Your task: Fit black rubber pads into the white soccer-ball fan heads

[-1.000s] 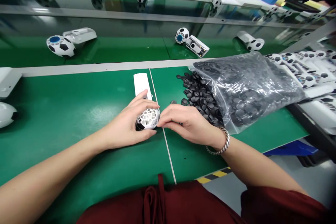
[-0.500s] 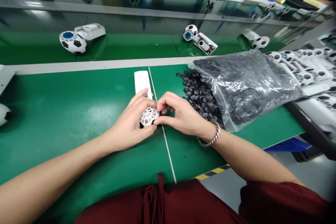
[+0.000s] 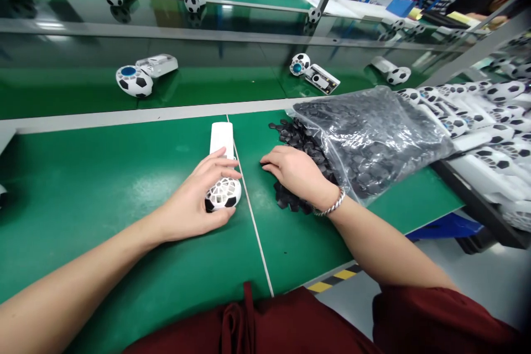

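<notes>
The soccer-ball head (image 3: 224, 193) lies on the green tabletop (image 3: 136, 177) within the curve of the left hand (image 3: 193, 199), whose fingers span its far side and whose thumb braces its near side, so that hand is grasping it. Its top is an open white lattice, with black panels around the lower edge; a white handle (image 3: 222, 135) extends beyond the left fingers. To the right of that hand, the right hand (image 3: 296, 171) is at a heap of small black pieces (image 3: 286, 199), its fingertips drawn together (whether they pinch a piece, I cannot tell). Beyond the right wrist, which wears a twisted bracelet (image 3: 332, 203), a clear plastic bag (image 3: 381, 138) holds more such pieces. Farther right sit many soccer-ball devices (image 3: 493, 160); others rest ahead of both hands, past a pale rail (image 3: 174, 112).
</notes>
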